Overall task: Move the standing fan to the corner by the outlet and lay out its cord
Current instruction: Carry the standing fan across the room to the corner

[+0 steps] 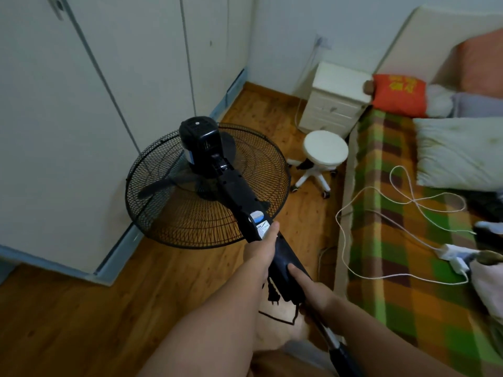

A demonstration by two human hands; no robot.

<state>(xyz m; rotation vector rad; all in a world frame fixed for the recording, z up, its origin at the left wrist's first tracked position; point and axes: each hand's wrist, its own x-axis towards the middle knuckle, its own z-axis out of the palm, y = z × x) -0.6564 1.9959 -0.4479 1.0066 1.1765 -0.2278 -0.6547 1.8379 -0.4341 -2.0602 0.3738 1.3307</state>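
The black standing fan (206,183) is tilted forward and off the floor, its round grille facing the wardrobe. My left hand (260,248) grips the control column from the left, thumb along the label. My right hand (307,284) holds the column lower down from the right, thumb on top. The fan's black cord (277,317) and plug (272,293) dangle under the column between my arms. The wall outlet (322,42) is in the far corner above the nightstand, with a white cable hanging from it.
A white wardrobe (81,118) lines the left. A white nightstand (334,96) and a round white stool (324,156) stand in the corner. The bed (408,240) with a plaid cover fills the right, with pillows, a white power strip (451,254) and white cables on it.
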